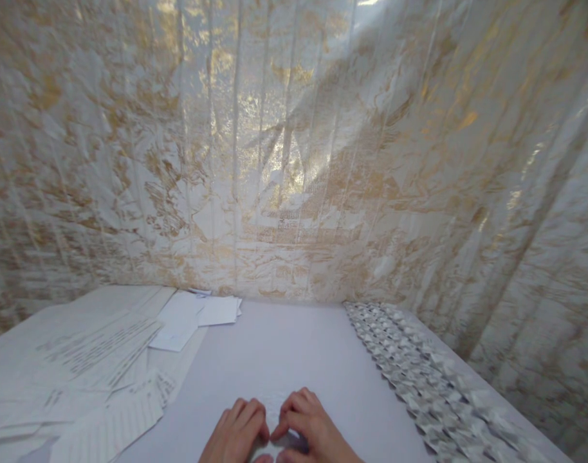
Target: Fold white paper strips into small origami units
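At the bottom middle, my left hand (239,429) and my right hand (312,429) come close together over the white tabletop. A small piece of pale paper (275,404) shows between and just beyond the fingers, with most of it hidden under them. Both hands have bent fingers, closed in on this paper from either side. The right index finger and thumb curve toward the left fingertips, and the thumbs are partly cut off by the lower edge of the view.
Loose printed paper strips (110,341) overlap on the left, with blank white slips (178,318) behind them. Rows of small folded paper pieces (395,360) run along the right side of the white table (284,347). A shiny gold-and-white patterned sheet (284,161) rises behind.
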`<move>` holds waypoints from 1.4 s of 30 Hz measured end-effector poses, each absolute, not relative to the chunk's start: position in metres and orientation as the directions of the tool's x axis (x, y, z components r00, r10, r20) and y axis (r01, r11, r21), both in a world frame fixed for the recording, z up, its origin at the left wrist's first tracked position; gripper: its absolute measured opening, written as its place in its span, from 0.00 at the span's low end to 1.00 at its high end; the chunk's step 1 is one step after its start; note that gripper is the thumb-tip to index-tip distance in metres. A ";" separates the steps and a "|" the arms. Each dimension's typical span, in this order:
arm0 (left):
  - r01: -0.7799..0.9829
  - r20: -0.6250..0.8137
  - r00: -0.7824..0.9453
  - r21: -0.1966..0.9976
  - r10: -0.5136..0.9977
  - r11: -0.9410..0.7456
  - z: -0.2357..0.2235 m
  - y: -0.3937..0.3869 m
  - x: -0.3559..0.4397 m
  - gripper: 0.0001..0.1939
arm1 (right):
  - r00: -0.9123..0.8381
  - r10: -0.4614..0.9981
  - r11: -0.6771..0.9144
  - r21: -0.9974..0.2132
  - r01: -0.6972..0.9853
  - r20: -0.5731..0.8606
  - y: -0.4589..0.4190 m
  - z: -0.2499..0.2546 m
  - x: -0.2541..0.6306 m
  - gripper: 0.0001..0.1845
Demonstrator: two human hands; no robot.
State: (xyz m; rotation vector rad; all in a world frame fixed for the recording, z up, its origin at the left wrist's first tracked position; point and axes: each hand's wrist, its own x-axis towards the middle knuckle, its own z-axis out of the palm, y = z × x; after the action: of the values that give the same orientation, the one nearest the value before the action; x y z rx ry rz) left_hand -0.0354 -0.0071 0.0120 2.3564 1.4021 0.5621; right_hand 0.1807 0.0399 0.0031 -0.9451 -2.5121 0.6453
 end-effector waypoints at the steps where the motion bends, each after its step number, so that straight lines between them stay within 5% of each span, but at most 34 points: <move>1: 0.756 0.157 0.420 0.484 0.894 -0.441 0.012 -0.007 -0.035 0.05 | -0.703 0.690 0.662 -0.543 0.516 0.174 0.039 0.005 0.181 0.18; 12: 0.729 0.295 0.361 0.502 0.885 -0.465 0.003 -0.011 -0.030 0.04 | -0.694 0.696 0.676 -0.497 0.545 0.186 0.036 0.009 0.176 0.21; 22: 0.727 0.199 0.393 0.530 0.898 -0.436 0.016 -0.012 -0.033 0.06 | -0.723 0.596 0.802 -0.301 0.516 0.348 0.038 -0.009 0.175 0.06; 27: 0.758 0.247 0.303 0.523 0.920 -0.390 0.009 -0.014 -0.034 0.04 | -0.678 0.653 0.752 -0.396 0.527 0.337 0.033 -0.006 0.174 0.09; 33: 0.781 0.376 0.221 0.484 0.900 -0.394 0.009 -0.021 -0.033 0.06 | -0.460 0.859 0.491 -0.618 0.614 0.226 0.020 0.021 0.160 0.10; 42: 0.830 0.366 0.171 0.447 0.915 -0.334 0.012 -0.022 -0.028 0.04 | -0.443 0.872 0.473 -0.586 0.658 0.207 0.018 0.024 0.152 0.13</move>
State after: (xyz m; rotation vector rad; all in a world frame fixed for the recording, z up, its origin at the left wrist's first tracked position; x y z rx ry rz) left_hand -0.0283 -0.0223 0.0118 2.2891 1.7212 0.8849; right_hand 0.1519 0.0184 0.0236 -1.2692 -2.2385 0.5878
